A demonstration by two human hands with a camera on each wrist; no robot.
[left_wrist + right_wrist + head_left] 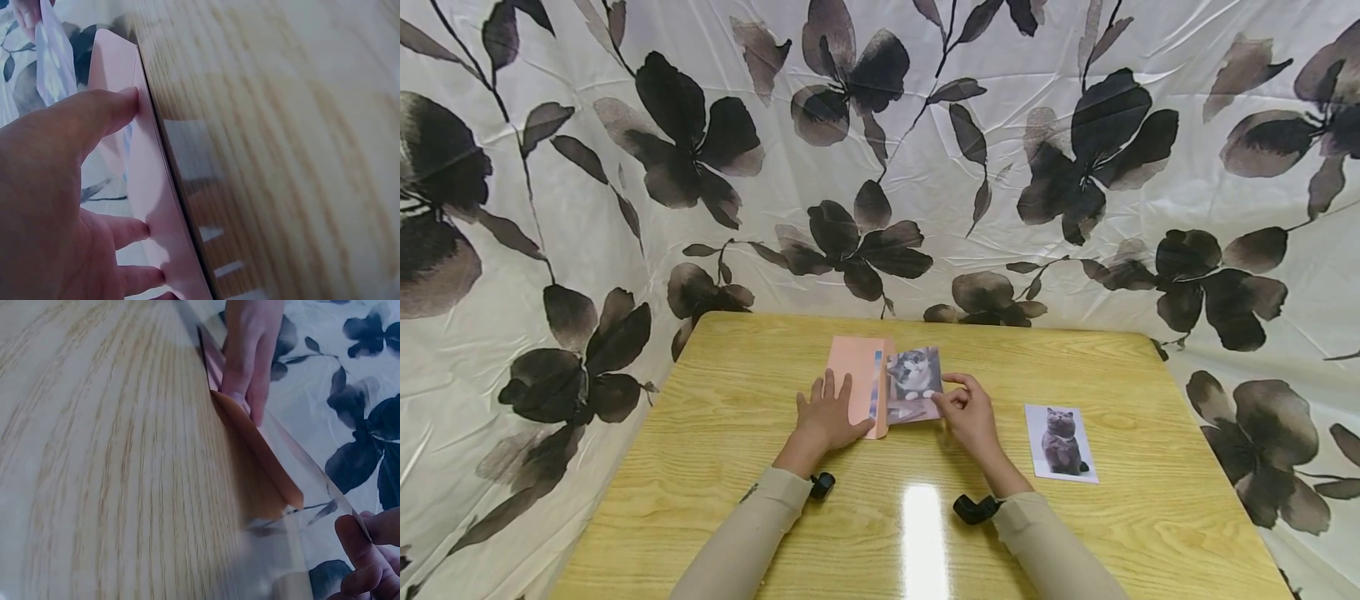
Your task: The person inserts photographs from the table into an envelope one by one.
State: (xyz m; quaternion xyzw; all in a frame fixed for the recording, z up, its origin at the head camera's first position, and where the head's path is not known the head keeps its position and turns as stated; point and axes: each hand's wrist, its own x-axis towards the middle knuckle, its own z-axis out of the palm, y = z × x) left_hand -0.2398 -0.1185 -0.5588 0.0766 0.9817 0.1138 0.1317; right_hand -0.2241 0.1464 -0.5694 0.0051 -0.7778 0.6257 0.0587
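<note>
A pink envelope (853, 354) lies on the table with its flap (262, 450) raised on the right side. Across its lower left my left hand (827, 418) rests with fingers spread, the thumb on the lower right part near the opening. A strip of a blue and purple picture (876, 379) shows at the envelope's mouth. Between thumb and fingers, my right hand (970, 410) pinches the right edge of a photo card of a grey and white cat (914, 373). The card is tilted, its left edge at the flap.
A second photo card with a sitting grey cat (1062, 446) lies on the wooden table (737, 517), to the right of my right hand. A white cloth with dark flowers (955, 183) hangs behind and beside the table.
</note>
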